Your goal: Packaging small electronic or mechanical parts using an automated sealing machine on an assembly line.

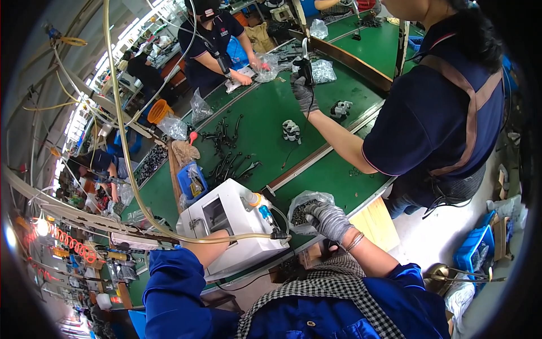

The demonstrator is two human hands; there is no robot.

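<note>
Two hands busy: gloved right hand point(330, 219) fingers grasping parts bag point(302, 210); left hand point(217, 240), grip unclear, should steady white machine point(231, 226).

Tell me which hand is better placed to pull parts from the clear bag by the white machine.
Probably the right hand: gloved, it already rests on the clear bag of small dark parts on the green table. The left hand is hidden behind the white machine, only its forearm showing.
</note>
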